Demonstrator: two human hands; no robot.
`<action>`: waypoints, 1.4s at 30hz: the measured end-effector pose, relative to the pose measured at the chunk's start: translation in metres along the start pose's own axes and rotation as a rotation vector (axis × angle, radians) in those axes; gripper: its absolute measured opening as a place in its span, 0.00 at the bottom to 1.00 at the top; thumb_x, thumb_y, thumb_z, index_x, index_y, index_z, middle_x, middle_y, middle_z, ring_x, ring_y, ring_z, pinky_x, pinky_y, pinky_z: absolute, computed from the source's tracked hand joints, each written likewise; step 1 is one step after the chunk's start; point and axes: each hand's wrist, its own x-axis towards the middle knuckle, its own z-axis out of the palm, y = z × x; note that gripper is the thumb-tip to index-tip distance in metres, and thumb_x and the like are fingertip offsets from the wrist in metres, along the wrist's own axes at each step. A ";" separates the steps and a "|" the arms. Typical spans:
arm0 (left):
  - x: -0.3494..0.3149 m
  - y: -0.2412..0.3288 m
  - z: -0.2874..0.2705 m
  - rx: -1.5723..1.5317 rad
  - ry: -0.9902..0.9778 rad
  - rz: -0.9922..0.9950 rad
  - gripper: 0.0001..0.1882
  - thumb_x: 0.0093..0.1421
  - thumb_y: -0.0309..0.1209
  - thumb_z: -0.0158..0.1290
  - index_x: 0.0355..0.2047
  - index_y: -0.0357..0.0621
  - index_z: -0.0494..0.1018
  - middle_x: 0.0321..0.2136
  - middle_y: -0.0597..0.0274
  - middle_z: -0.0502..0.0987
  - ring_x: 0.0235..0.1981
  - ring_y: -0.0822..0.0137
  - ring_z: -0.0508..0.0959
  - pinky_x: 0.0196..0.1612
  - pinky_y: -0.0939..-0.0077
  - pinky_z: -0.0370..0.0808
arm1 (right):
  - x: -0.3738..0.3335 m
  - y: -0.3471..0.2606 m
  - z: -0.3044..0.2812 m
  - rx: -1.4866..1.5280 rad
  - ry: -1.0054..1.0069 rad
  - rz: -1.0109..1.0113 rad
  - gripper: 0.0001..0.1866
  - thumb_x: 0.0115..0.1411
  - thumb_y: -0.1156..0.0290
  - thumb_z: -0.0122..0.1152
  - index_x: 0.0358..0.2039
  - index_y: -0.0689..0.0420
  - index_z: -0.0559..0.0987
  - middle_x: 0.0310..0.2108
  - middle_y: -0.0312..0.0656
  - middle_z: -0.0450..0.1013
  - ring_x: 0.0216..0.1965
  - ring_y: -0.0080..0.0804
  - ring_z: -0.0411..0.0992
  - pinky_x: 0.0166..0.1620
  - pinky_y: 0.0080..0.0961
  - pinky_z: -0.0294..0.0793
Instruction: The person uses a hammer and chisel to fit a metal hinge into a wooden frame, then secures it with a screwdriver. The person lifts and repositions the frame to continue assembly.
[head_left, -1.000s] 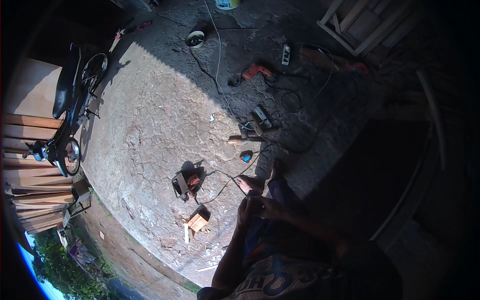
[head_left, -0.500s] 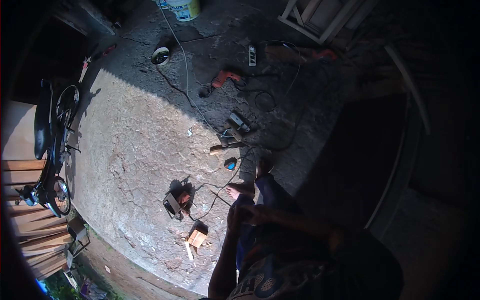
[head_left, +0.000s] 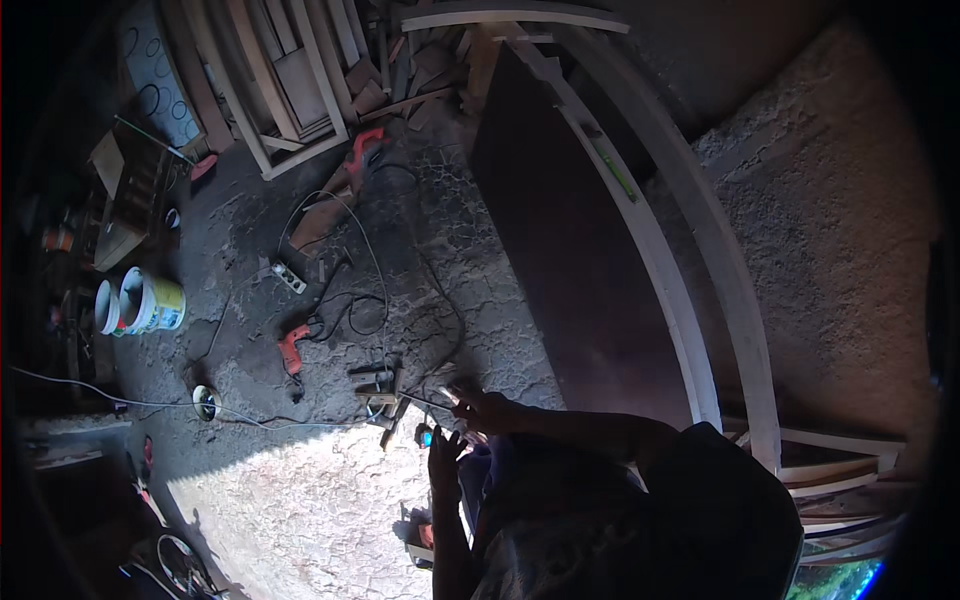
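My right hand (head_left: 482, 410) is closed around a thin, dark, rod-like tool (head_left: 425, 402) that sticks out to the left; its exact kind is too dim to make out. Just below it, my left hand (head_left: 443, 458) is raised with its fingers apart and nothing visible in them. Past the rod's tip, a grey metal power tool (head_left: 372, 377) lies on the floor beside a dark bar with a wooden part (head_left: 392, 425). A small blue round object (head_left: 426, 438) sits close to my left fingers.
A red drill (head_left: 290, 350) and a white power strip (head_left: 289, 278) lie on the cracked floor among loose cables. Buckets (head_left: 158, 303) stand at the left. On the right, a large dark panel (head_left: 560, 250) lies beside long pale beams (head_left: 690, 320), with a green level (head_left: 615, 172) on one.
My view has swung to the right, bringing the panel and beams into sight. My hands have come apart; the rod stays in the right one, and the left has opened.
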 end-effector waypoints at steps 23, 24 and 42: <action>0.093 -0.066 0.004 1.519 -0.666 0.940 0.16 0.70 0.37 0.50 0.53 0.43 0.75 0.44 0.61 0.81 0.38 0.69 0.83 0.36 0.74 0.77 | -0.409 0.170 -0.216 -0.346 1.320 0.447 0.11 0.61 0.67 0.63 0.44 0.50 0.76 0.42 0.47 0.72 0.46 0.53 0.71 0.47 0.48 0.72; 0.099 -0.069 0.037 1.361 -0.582 0.572 0.16 0.69 0.35 0.51 0.53 0.42 0.74 0.45 0.59 0.80 0.40 0.66 0.82 0.38 0.70 0.78 | -0.419 0.188 -0.214 -0.439 1.285 0.456 0.12 0.61 0.67 0.63 0.45 0.49 0.77 0.42 0.47 0.72 0.47 0.52 0.71 0.48 0.48 0.71; 0.039 -0.027 0.448 1.608 -1.108 1.093 0.46 0.53 0.40 0.67 0.69 0.45 0.59 0.70 0.47 0.57 0.70 0.44 0.57 0.70 0.47 0.54 | -0.463 0.211 -0.220 -0.325 1.249 0.652 0.33 0.53 0.56 0.72 0.60 0.40 0.72 0.50 0.41 0.71 0.53 0.47 0.68 0.54 0.50 0.66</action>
